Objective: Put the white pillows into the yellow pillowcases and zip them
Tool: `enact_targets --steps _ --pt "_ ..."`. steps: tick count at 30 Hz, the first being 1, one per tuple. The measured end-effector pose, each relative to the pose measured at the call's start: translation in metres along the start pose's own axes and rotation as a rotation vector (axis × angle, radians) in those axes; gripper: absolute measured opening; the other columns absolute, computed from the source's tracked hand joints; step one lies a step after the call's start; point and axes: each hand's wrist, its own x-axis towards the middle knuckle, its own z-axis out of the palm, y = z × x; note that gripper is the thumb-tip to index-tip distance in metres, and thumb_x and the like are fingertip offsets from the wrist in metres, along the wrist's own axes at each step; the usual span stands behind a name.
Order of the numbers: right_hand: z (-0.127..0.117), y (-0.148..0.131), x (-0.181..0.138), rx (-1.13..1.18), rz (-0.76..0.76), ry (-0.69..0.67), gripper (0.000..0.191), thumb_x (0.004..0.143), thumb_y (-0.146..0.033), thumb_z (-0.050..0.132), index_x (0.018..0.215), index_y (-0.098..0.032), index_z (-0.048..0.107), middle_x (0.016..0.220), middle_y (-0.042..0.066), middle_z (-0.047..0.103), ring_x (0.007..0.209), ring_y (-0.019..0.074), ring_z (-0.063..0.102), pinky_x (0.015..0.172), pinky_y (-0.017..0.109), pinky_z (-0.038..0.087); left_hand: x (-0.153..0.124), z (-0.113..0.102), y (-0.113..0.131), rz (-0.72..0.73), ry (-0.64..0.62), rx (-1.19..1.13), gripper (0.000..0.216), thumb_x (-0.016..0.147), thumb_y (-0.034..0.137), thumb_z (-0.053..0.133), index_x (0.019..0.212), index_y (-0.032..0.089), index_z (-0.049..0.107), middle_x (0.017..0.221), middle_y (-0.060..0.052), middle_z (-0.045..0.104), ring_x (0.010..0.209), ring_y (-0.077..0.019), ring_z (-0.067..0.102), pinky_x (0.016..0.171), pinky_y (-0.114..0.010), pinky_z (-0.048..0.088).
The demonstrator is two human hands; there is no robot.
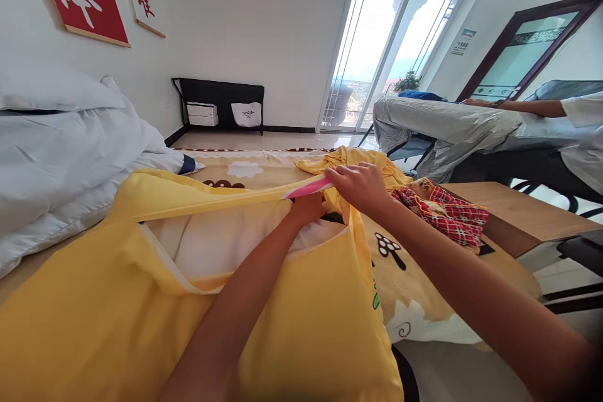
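Observation:
A yellow fabric cover (320, 301) lies across the foreground with its long opening facing up. Through that opening shows a white padded filling (221, 242). My right hand (360, 185) is closed on the upper edge of the opening at its far right corner, where a pink strip (308, 188) shows along the edge. Reaching into the opening, my left hand (308, 207) is just below that edge, next to the right hand. The left fingers are mostly hidden by the fabric, so their grip does not show.
Under the cover is a beige patterned blanket (409, 276). White bedding (70, 157) is piled at left. A crumpled yellow cloth (362, 157) and red plaid cloth (447, 213) lie beyond, near a wooden table (522, 207). Another person's arm (527, 108) rests over a plastic-covered surface (438, 122).

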Motion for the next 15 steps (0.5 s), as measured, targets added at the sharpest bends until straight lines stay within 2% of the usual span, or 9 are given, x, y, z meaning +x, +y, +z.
enact_targets --steps 3,6,9,12,15 --pt "0.007 0.0 0.002 0.016 0.026 -0.046 0.027 0.091 -0.014 0.039 0.097 -0.018 0.065 0.078 0.005 0.067 0.064 0.0153 0.053 0.058 0.03 0.017 -0.004 -0.006 -0.008 0.039 -0.05 -0.048 0.02 0.065 0.015 0.062 0.062 0.02 0.042 0.069 0.0 0.053 0.077 -0.0192 0.053 0.072 -0.03 0.04" --pt "0.008 -0.004 0.004 0.05 0.043 -0.075 0.029 0.091 -0.014 0.038 0.099 -0.018 0.065 0.082 0.007 0.068 0.068 0.0172 0.056 0.058 0.031 0.017 -0.007 -0.011 -0.019 0.07 -0.102 -0.147 0.016 0.067 0.019 0.061 0.067 0.019 0.045 0.073 0.003 0.053 0.076 -0.0153 0.053 0.07 -0.026 0.041" --pt "0.007 -0.01 0.008 0.13 0.173 -0.116 0.031 0.088 -0.014 0.04 0.102 -0.019 0.067 0.081 0.008 0.069 0.067 0.0186 0.056 0.057 0.031 0.018 -0.011 -0.013 -0.029 0.065 -0.12 -0.361 0.019 0.065 0.021 0.065 0.074 0.018 0.048 0.079 0.002 0.055 0.078 -0.013 0.054 0.074 -0.024 0.041" --pt "0.007 -0.013 0.016 0.331 0.365 -0.102 0.032 0.078 -0.012 0.048 0.099 -0.021 0.07 0.079 0.006 0.07 0.068 0.0189 0.056 0.056 0.03 0.022 -0.014 -0.017 -0.035 0.013 -0.134 -0.62 0.029 0.058 0.021 0.071 0.077 0.018 0.049 0.076 0.003 0.055 0.072 -0.011 0.053 0.071 -0.024 0.041" --pt "0.008 -0.012 0.024 0.606 0.463 -0.061 0.029 0.07 -0.011 0.053 0.087 -0.02 0.074 0.073 0.003 0.068 0.066 0.0164 0.055 0.057 0.027 0.03 -0.017 -0.021 -0.035 -0.012 -0.187 -0.808 0.04 0.053 0.025 0.078 0.085 0.017 0.055 0.078 0.002 0.059 0.072 -0.0121 0.054 0.071 -0.026 0.043"
